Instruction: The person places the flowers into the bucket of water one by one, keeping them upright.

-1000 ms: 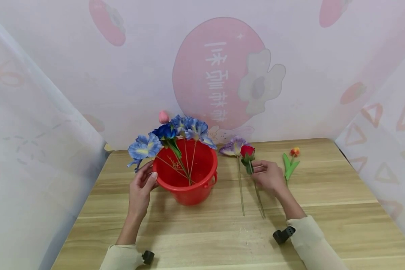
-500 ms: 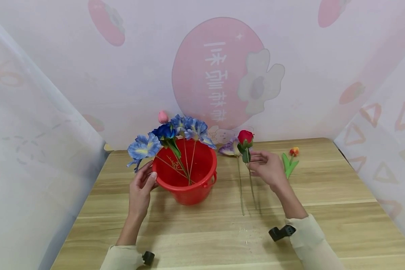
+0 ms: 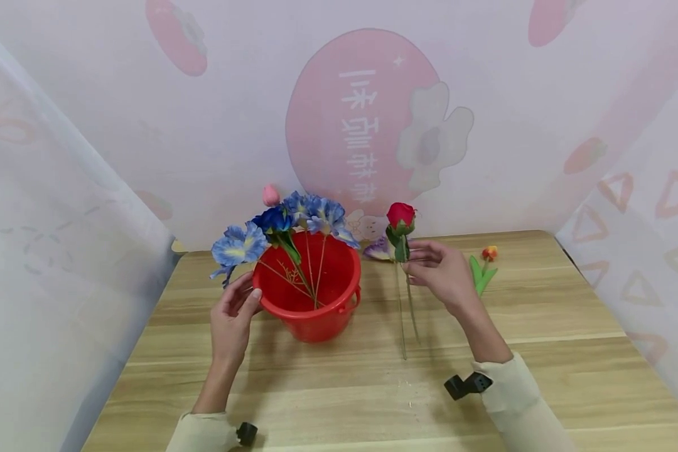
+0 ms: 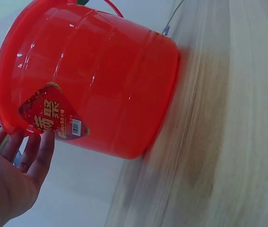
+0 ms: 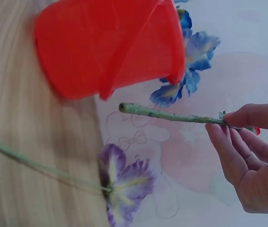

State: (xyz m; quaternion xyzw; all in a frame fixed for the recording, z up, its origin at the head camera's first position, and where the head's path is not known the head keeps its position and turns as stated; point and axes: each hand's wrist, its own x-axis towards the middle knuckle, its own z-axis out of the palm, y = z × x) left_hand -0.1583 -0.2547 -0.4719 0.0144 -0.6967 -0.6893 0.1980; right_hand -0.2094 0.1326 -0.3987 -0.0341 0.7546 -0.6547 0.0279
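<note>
My right hand [image 3: 443, 276] pinches the stem of a red rose [image 3: 401, 215] just under its leaves. In the right wrist view the rose's green stem [image 5: 172, 116] points at the bucket, its cut end free in the air. My left hand [image 3: 233, 317] holds the rim of the red bucket [image 3: 319, 326] at its left side; in the left wrist view the fingers [image 4: 41, 158] lie against the wall by a label [image 4: 53, 113]. Inside the bucket stand light blue irises [image 3: 238, 245], a dark blue rose [image 3: 274, 220] and a pink tulip [image 3: 271, 195], leaning on the rim.
A purple iris [image 5: 129, 189] lies on the wooden table [image 3: 339, 402], right of the bucket, partly behind the rose in the head view. Farther right is an orange tulip [image 3: 489, 253] with green leaves. A printed cloth backdrop [image 3: 226, 113] rises behind the table.
My right hand has lifted the red rose off the table and carried it left and up, toward the bucket. The left hand stays at the rim.
</note>
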